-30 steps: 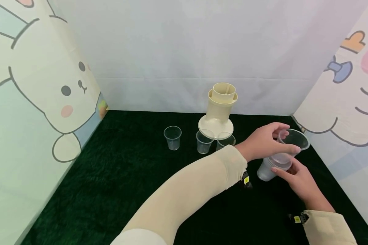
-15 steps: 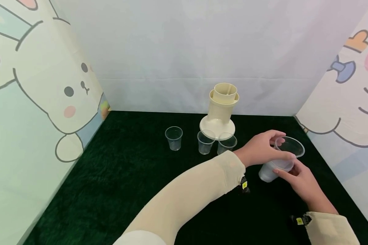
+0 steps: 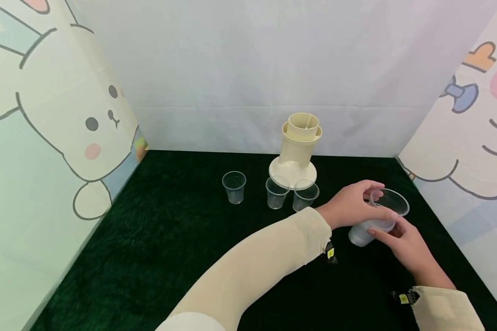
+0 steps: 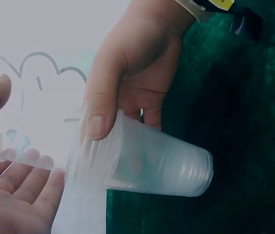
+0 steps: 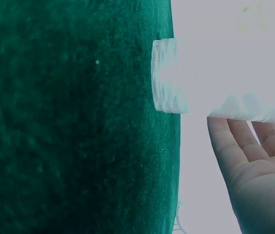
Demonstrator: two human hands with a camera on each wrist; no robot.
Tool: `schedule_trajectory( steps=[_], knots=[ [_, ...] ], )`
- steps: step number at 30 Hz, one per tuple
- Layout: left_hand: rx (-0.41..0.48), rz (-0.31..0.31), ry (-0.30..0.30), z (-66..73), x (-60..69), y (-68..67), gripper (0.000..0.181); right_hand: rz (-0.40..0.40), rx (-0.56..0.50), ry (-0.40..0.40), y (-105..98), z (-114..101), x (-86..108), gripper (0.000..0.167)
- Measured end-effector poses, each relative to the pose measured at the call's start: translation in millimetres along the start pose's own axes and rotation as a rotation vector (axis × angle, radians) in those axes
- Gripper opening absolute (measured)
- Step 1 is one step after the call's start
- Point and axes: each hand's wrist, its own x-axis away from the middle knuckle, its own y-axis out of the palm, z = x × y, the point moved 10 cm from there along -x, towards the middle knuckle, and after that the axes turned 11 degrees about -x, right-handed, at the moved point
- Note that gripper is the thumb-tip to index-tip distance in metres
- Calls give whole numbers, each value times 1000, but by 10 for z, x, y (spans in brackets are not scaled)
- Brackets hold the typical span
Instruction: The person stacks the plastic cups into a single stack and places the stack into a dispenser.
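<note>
My right hand (image 3: 410, 250) grips a stack of clear plastic cups (image 3: 361, 233), which leans over the dark green cloth at the right. In the left wrist view, the thumb of that hand lies over the rims of the stack (image 4: 157, 161). My left hand (image 3: 356, 204) holds a clear cup (image 3: 397, 209) by its sides at the stack's mouth. The lower part of this cup is hidden by my hands and the stack, so how deep it sits inside is unclear. In the right wrist view, the stack's ribbed base (image 5: 169, 75) shows beside the cloth.
Single clear cups stand upright near the middle: a left cup (image 3: 234, 187), a middle cup (image 3: 276, 195) and a right cup (image 3: 304, 195), partly behind my left sleeve. Behind them rises a cream plastic stand (image 3: 296, 154) with a round base. White and cartoon-printed panels (image 3: 248, 69) enclose the table.
My left hand has come down with its cup, closer to the mouth of the stack. My right hand and the stack have stayed nearly in place. The standing cups have not moved.
</note>
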Motion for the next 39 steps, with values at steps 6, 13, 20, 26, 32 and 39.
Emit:
schedule_trajectory(
  steps=[6,13,20,26,32,39],
  knots=[
    [9,0,-6,-46,-5,35,62,2,6,-3,-4,-35,12,65],
    [-16,6,-31,-165,-13,96,65,-22,1,0,14,-52,3,70],
    [-41,-7,-24,-243,-7,156,66,-4,10,-16,11,-77,14,68],
    [-30,-19,-50,-319,4,193,65,-11,12,-6,8,-75,6,69],
    [-19,-40,-54,-344,24,217,68,-15,-10,-28,17,-83,18,65],
    [-6,-35,-54,-337,17,165,71,-8,-5,-24,1,-79,5,70]
  ],
)
